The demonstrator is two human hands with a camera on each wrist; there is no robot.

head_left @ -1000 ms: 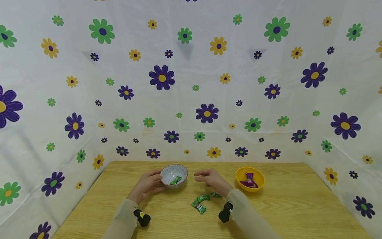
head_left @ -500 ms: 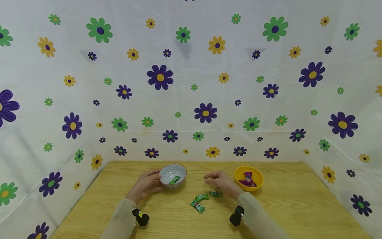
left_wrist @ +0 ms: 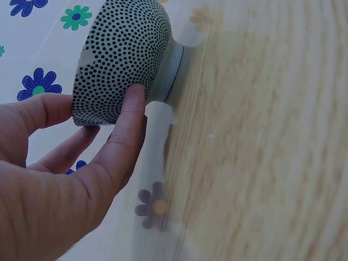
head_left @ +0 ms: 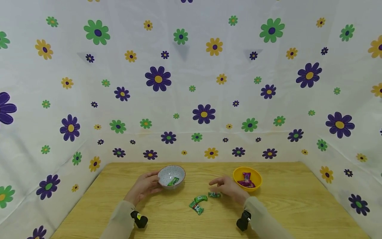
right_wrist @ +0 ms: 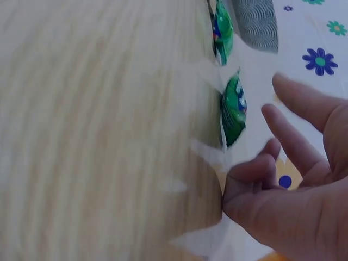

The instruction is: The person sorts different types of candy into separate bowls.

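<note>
A patterned bowl point(head_left: 167, 171) with a reddish rim stands at the back, left of centre, with green wrapped candy point(head_left: 173, 181) inside. My left hand point(head_left: 145, 186) holds its left side; the left wrist view shows fingers against the dotted outer wall of the bowl point(left_wrist: 122, 60). My right hand point(head_left: 231, 188) hovers low over the table, thumb and fingers apart and nothing between them. Just beside its fingertips lies a green wrapped candy point(head_left: 214, 194). Two more green candies, one upper point(head_left: 200, 198) and one lower point(head_left: 196, 208), lie touching or nearly touching nearby.
A yellow bowl point(head_left: 258, 184) holding purple wrapped candies point(head_left: 246, 177) stands just behind and right of my right hand. The wooden table point(head_left: 286, 199) ends at a flower-print cloth point(head_left: 176, 96) at the back and sides.
My right hand has moved right and toward me, from beside the patterned bowl to the rightmost green candy. The left hand stays at the bowl. The view shifts slightly.
</note>
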